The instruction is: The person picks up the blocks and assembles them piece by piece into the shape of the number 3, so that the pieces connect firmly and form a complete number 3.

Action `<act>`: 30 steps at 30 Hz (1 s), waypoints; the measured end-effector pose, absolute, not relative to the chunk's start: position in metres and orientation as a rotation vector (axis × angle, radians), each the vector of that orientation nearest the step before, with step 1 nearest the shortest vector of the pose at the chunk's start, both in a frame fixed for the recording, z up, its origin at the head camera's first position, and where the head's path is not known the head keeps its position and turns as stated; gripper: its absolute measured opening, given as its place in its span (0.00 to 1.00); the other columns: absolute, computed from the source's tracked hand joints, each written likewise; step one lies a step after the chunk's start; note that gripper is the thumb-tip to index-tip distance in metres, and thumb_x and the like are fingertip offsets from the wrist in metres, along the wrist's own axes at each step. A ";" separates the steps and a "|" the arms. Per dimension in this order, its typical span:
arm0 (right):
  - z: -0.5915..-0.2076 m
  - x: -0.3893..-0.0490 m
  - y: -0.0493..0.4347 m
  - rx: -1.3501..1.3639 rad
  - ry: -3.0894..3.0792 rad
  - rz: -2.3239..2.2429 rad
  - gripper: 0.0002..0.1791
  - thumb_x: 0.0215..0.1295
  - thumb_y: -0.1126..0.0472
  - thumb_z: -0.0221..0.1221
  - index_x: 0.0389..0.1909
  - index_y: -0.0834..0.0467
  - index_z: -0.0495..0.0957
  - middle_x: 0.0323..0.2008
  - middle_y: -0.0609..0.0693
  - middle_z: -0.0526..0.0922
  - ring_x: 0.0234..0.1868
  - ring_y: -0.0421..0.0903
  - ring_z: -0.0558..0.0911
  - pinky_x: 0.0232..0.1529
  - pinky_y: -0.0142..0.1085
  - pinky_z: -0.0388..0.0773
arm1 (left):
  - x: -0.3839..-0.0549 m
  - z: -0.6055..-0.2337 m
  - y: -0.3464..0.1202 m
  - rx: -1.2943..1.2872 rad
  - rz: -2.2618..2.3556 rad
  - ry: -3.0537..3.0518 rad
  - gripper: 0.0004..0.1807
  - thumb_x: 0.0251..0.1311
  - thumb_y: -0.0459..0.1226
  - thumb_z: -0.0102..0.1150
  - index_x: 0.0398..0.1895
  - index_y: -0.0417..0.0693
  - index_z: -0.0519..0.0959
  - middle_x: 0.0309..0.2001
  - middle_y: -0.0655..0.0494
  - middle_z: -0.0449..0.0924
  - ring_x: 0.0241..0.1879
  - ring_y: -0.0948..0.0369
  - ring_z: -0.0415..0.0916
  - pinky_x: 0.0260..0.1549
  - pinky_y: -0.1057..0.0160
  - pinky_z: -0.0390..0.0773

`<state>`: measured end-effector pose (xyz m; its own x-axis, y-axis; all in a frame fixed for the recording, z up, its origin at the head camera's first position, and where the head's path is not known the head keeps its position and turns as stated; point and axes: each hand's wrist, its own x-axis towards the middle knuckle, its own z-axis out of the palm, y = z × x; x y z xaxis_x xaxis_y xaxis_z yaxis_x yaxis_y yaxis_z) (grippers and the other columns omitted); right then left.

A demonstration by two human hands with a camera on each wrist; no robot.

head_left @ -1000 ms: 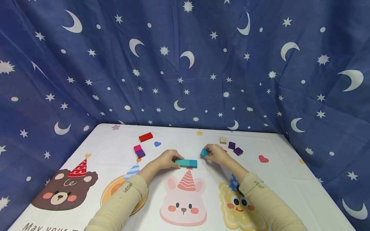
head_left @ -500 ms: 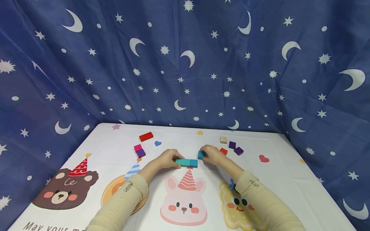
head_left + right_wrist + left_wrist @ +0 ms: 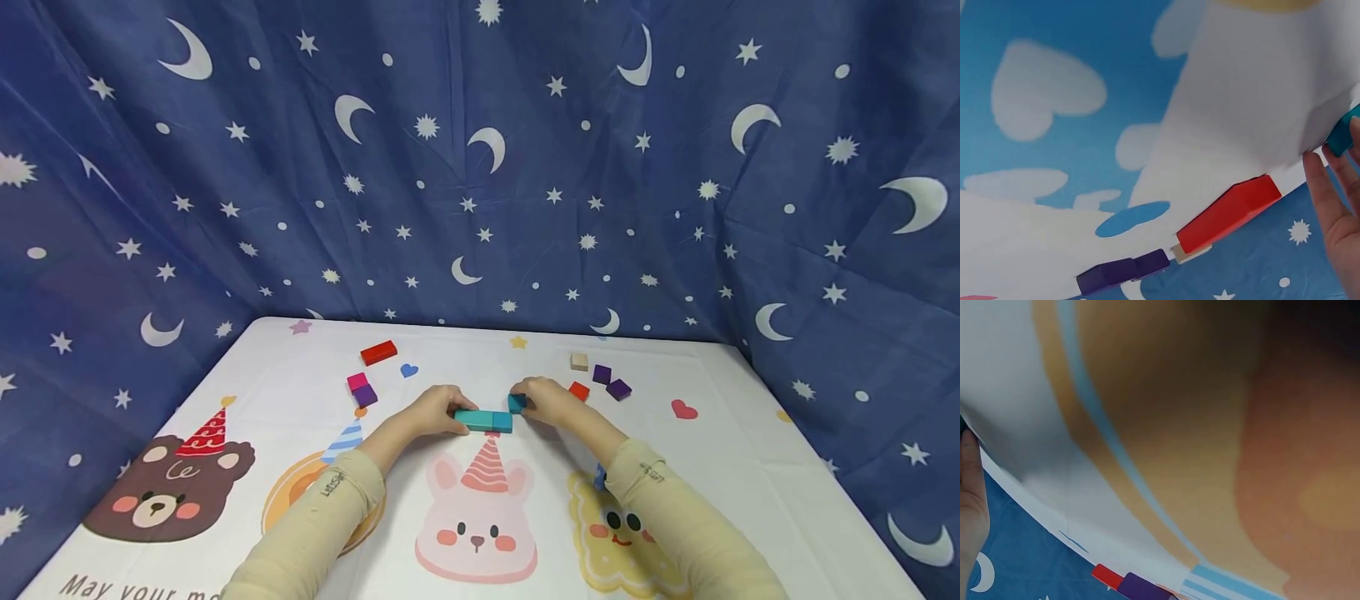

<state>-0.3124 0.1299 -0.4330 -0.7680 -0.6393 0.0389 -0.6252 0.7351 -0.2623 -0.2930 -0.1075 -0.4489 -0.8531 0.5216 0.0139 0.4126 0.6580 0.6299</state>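
On the white tablecloth, my left hand (image 3: 435, 410) grips the left end of a long teal block (image 3: 475, 420) between thumb and fingers. A shorter blue block (image 3: 502, 422) sits end to end with it, forming one row. Just behind the row's right end, my right hand (image 3: 551, 401) pinches another small blue block (image 3: 516, 403), partly covered by the fingers. The right wrist view shows this block as teal-blue (image 3: 1342, 134) at the fingertips. In the left wrist view only the edge of my left hand (image 3: 972, 487) appears, its block hidden.
Beyond my left hand lie a red block (image 3: 378, 353), a pink block (image 3: 357, 382) and a purple block (image 3: 364, 395). Behind my right hand are an orange-red block (image 3: 578, 391), a pale wooden block (image 3: 579, 362) and two dark purple blocks (image 3: 618, 389). A starry curtain (image 3: 525, 208) hangs behind.
My right hand has moved left with the small blue block, bringing it close behind the row's right end. The orange-red block shows more fully now. My left hand has stayed on the teal block.
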 end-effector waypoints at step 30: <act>-0.424 -0.318 0.134 -1.034 2.733 -0.338 0.19 0.56 0.64 0.65 0.49 0.62 0.77 0.41 0.53 0.83 0.35 0.43 0.76 0.43 0.35 0.77 | -0.294 -0.448 -0.106 0.788 0.965 2.695 0.19 0.45 0.33 0.72 0.44 0.42 0.84 0.34 0.53 0.80 0.31 0.66 0.67 0.35 0.71 0.69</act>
